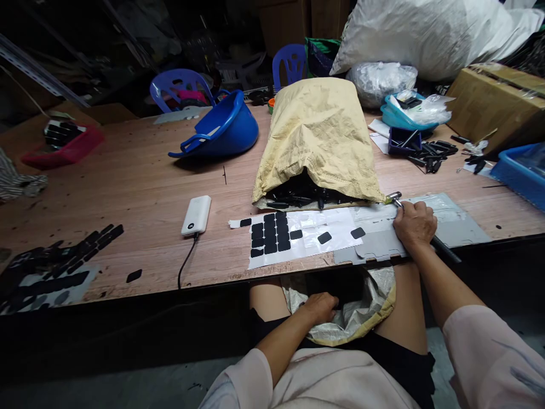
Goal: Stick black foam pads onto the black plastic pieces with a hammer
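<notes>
My right hand [415,226] is wrapped round a hammer [445,249] at the table's front edge; its metal head lies up by the sack's corner and its dark handle sticks out to the lower right. Below the edge, my left hand [321,308] reaches into an open sack [370,318] on my lap, with its fingers partly hidden at the dark opening. A white sheet with black rounded stickers [270,233] lies left of a grey board [443,218]. Behind them a yellow sack [319,133] spills black parts [298,196] from its mouth.
A white power bank [196,216] with a cable and a tipped blue basin [230,125] lie left of the yellow sack. Black strips [85,247] are at far left, near a red tray [68,147]. At right are black pieces [434,153], a carton [498,105] and a blue tray [522,176].
</notes>
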`<state>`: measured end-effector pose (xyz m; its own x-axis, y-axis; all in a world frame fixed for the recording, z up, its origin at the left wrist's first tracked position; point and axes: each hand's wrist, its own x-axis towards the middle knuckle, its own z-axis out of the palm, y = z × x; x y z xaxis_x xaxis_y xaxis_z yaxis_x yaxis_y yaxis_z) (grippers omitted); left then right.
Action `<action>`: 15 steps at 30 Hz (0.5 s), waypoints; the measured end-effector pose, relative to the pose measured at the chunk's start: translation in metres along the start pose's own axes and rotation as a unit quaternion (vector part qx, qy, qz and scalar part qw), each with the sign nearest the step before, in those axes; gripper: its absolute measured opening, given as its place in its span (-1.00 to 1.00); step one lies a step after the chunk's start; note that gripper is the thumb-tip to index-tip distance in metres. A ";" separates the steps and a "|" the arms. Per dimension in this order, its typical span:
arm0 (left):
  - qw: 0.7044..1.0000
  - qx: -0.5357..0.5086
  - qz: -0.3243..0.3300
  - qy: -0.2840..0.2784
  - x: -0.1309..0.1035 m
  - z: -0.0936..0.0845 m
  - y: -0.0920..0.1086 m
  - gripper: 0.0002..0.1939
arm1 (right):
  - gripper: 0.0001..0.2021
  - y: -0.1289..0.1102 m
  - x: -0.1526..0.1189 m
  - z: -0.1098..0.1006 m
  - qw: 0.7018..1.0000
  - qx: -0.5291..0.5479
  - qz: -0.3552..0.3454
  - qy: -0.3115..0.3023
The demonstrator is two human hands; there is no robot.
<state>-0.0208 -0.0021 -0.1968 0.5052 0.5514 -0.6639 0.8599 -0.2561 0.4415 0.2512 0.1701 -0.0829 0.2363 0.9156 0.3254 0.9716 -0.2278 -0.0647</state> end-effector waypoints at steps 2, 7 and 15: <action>0.999 0.016 0.024 0.021 -0.006 -0.004 0.006 -0.68 | -0.61 -0.001 0.000 -0.001 1.000 -0.006 0.005 -0.007; 0.989 0.020 0.118 0.089 -0.046 -0.034 0.039 -0.80 | -0.64 -0.001 -0.001 -0.001 1.000 -0.009 0.003 -0.009; 0.858 -0.170 -0.030 0.483 -0.039 -0.178 0.046 -0.84 | -0.58 0.000 -0.001 0.002 1.000 -0.015 -0.001 -0.005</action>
<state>-0.0147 0.1061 -0.0429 0.0229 0.9986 0.0466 0.7287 -0.0486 0.6831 0.2514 0.1697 -0.0847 0.2338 0.9195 0.3160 0.9714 -0.2349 -0.0351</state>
